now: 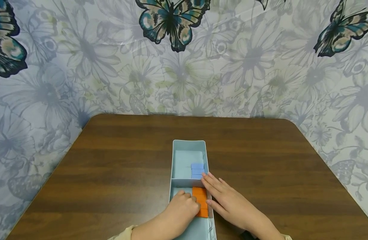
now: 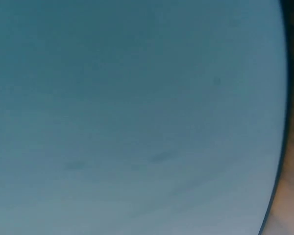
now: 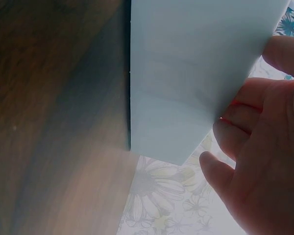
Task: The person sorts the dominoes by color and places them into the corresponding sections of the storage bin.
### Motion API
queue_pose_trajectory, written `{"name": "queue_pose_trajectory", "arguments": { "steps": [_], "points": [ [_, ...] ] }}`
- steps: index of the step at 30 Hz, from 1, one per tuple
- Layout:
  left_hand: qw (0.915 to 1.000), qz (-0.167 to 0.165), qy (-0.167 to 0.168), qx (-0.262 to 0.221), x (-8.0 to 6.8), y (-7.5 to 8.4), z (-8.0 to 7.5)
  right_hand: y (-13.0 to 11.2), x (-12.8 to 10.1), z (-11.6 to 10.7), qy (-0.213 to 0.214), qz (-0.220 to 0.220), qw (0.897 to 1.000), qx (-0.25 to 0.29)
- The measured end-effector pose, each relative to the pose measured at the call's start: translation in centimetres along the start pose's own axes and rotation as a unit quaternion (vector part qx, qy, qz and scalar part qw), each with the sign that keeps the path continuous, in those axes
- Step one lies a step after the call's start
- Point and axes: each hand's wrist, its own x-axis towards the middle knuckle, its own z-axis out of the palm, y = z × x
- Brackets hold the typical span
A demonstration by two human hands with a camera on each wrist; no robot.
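My left hand [image 1: 184, 207] curls inside the tray's [image 1: 175, 156] near compartment, fingertips touching the orange blocks [image 1: 200, 201]. My right hand [image 1: 228, 200] rests flat, fingers straight, along the tray's right wall. Pushing sideways could jostle the row askew, I think.

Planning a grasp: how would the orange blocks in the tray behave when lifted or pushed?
The flat orange rectangular blocks look stiff and probably light. Flat faces suggest sliding, not rolling. They sit snug against the pale blue plastic tray wall, so pinching may be awkward.
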Motion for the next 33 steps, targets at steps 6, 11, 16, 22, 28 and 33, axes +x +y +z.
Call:
{"name": "queue_pose_trajectory", "arguments": {
  "steps": [6,11,16,22,28,33],
  "points": [
    [0.9999,0.003,0.001,-0.010,0.0,0.0,0.1,0.0,0.0,0.0,0.001,0.000,1.000,-0.002],
    [1.0000,0.003,-0.002,-0.006,0.0,0.0,0.2,0.0,0.0,0.0,-0.007,0.005,1.000,0.001],
    [1.0000,0.001,0.005,0.001,0.0,0.0,0.2,0.1,-0.1,0.1,-0.005,0.004,1.000,0.002],
    [1.0000,-0.004,-0.003,-0.005,-0.1,-0.1,0.0,0.0,0.0,0.2,-0.003,-0.002,1.000,0.010],
    [0.9996,-0.013,-0.025,0.000,-0.2,-0.3,-0.3,0.1,0.1,-0.2,-0.002,0.006,1.000,0.013],
    [0.9998,-0.013,0.003,-0.012,-0.2,-0.5,-0.3,0.4,0.2,-0.9,0.012,0.014,1.000,0.000]
  ]
}}
